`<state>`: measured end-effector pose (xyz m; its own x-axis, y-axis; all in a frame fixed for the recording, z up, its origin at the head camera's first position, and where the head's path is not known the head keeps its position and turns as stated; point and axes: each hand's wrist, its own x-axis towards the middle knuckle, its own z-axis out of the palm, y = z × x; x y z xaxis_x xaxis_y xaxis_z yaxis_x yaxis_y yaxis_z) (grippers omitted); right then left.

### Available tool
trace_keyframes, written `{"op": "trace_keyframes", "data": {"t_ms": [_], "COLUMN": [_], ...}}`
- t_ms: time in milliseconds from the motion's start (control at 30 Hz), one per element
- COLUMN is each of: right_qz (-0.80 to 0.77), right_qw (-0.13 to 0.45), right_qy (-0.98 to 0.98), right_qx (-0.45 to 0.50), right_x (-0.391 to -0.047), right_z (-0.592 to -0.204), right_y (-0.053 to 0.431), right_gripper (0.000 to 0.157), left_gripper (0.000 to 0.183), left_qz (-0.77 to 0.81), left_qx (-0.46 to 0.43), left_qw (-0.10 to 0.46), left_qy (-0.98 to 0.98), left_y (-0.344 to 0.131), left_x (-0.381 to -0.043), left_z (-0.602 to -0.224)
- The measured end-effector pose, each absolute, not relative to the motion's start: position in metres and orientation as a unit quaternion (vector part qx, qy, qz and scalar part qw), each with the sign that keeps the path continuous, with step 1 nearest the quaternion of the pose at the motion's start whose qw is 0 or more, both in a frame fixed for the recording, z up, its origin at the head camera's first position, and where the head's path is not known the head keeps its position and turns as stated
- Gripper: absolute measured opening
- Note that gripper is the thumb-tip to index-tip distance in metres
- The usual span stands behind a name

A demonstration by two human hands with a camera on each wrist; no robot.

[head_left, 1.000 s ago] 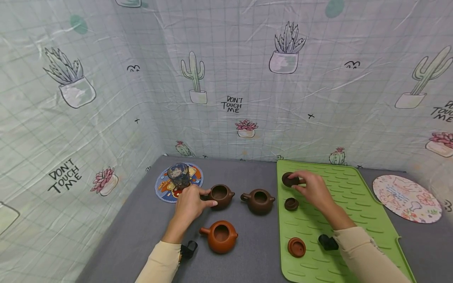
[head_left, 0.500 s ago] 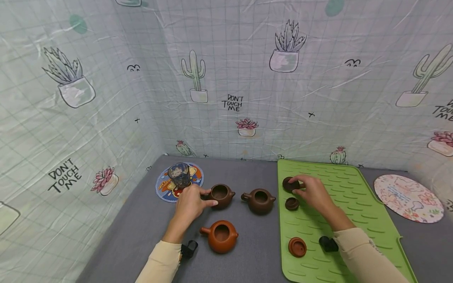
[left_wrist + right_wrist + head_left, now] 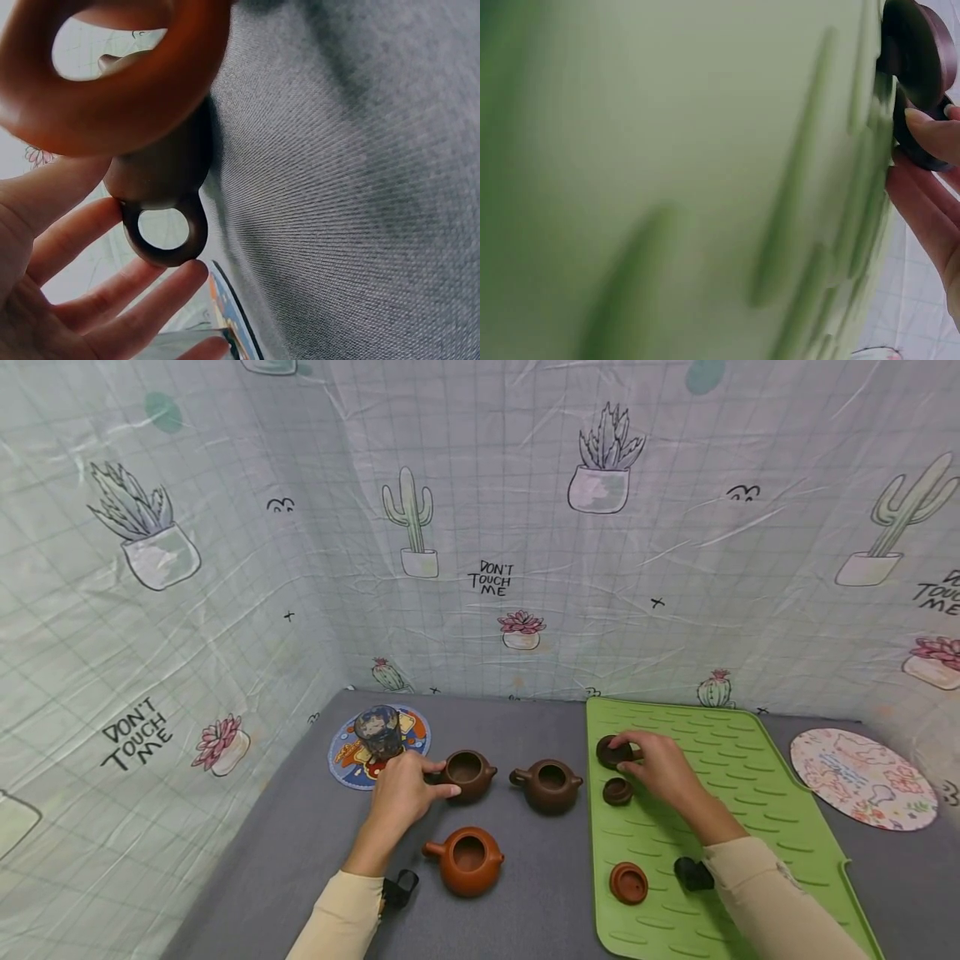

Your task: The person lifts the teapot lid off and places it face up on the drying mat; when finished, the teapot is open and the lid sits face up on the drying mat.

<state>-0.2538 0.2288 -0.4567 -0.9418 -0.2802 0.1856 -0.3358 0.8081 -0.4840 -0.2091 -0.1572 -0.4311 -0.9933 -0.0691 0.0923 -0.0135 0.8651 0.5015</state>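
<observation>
At the back left, my left hand point(image 3: 401, 792) holds a dark brown teapot point(image 3: 467, 778) by its handle side, thumb and index finger against it. In the left wrist view, the other fingers spread near the ring handle point(image 3: 163, 259). A second dark brown teapot point(image 3: 552, 788) stands to its right, and an orange-brown teapot point(image 3: 470, 862) is nearer me. All are lidless. My right hand point(image 3: 666, 767) pinches a dark teapot lid point(image 3: 611, 752) low over the green mat point(image 3: 720, 777). Close by lie another dark lid point(image 3: 617, 792) and an orange-brown lid point(image 3: 628, 883).
A patterned glass point(image 3: 378, 732) stands on a round blue coaster point(image 3: 345, 764) behind my left hand. An oval pink-patterned mat point(image 3: 862, 781) lies at the far right. Printed cloth walls point(image 3: 450, 635) border the grey tabletop point(image 3: 540, 893).
My right hand has shifted slightly toward me with the dark lid, bringing it lower on the mat. The left hand and the teapots have stayed in place.
</observation>
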Motion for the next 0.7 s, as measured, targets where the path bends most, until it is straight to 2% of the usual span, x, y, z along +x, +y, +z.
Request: {"op": "trace_keyframes", "data": {"t_ms": [700], "right_qz": [0.238], "right_qw": [0.043], "right_qy": [-0.953], "right_qx": [0.183], "right_x": [-0.2624], "right_z": [-0.4496], "right_y": [0.2282], "right_gripper": [0.030], "left_gripper": [0.044], "left_qz": [-0.259], "left_qx": [0.022], "left_qw": [0.049], "left_qy": [-0.964], "left_y": [-0.1579], "left_x": [-0.2088], "left_z": [-0.4307]}}
